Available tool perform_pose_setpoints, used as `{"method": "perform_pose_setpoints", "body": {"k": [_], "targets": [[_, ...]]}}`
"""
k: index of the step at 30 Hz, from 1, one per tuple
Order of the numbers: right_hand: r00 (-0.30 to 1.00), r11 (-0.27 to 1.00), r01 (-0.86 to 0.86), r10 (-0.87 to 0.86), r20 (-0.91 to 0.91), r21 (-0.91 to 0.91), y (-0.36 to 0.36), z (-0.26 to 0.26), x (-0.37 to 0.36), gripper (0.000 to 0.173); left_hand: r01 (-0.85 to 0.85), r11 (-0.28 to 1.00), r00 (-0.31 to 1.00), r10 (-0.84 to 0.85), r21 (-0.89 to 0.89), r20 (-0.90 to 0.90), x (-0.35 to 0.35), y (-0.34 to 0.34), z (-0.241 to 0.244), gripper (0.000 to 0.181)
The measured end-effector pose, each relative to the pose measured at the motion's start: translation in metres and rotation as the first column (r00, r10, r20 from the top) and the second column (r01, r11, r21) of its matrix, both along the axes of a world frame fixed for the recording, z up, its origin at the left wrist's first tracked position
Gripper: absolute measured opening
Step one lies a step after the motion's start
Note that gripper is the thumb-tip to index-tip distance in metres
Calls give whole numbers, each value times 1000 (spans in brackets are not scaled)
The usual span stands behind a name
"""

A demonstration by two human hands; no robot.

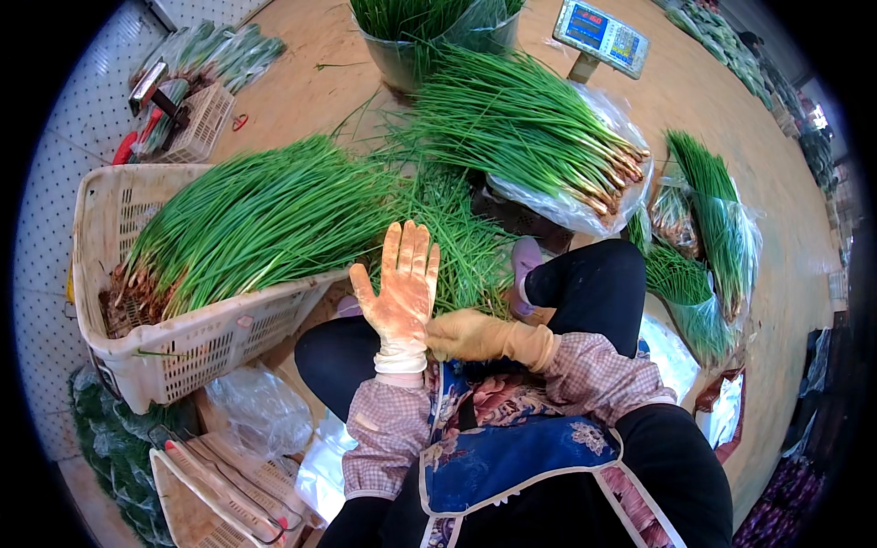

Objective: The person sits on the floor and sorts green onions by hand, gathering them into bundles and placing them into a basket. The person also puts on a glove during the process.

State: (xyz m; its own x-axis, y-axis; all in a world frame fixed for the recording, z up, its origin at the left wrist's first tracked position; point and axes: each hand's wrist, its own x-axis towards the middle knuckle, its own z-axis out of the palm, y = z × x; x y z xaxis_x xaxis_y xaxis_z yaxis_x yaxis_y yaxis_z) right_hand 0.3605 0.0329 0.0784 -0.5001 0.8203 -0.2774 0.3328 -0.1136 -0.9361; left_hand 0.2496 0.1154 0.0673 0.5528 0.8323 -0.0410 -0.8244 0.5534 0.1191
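My left hand (403, 291), in a soiled white glove, is held up with its palm showing and fingers extended, nothing in it. Beside its wrist is my right hand (469, 335), in a tan glove; its fingers are curled and partly hidden, so whether it holds anything does not show. To the left, a long bunch of green onions (274, 219) lies in a white plastic crate (226, 335), roots at the crate's left end. Loose green leaves (466, 253) are heaped beyond my hands. Further up, more green onions (507, 123) rest on plastic film (548, 202), roots to the right.
A digital scale display (601, 38) stands at the top, near a tub (404, 61) of greens. Bagged green onions (719, 226) lie at the right. Another crate (205, 493) and clear plastic bags (264, 411) sit at lower left. A small scale (154, 96) is at upper left.
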Motion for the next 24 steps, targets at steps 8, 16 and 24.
{"method": "perform_pose_setpoints", "body": {"k": [8, 16, 24], "targets": [[992, 969, -89, 66, 105, 232, -9, -5, -20, 30, 171, 985, 977, -168, -14, 130, 1, 4, -5, 78], [931, 821, 316, -364, 10, 476, -15, -16, -20, 25, 198, 878, 411, 329, 436, -850, -4, 19, -117, 50], [946, 905, 268, -313, 89, 330, -9, -41, -6, 25, 270, 860, 289, 355, 432, -889, 5, -1, -113, 71]]}}
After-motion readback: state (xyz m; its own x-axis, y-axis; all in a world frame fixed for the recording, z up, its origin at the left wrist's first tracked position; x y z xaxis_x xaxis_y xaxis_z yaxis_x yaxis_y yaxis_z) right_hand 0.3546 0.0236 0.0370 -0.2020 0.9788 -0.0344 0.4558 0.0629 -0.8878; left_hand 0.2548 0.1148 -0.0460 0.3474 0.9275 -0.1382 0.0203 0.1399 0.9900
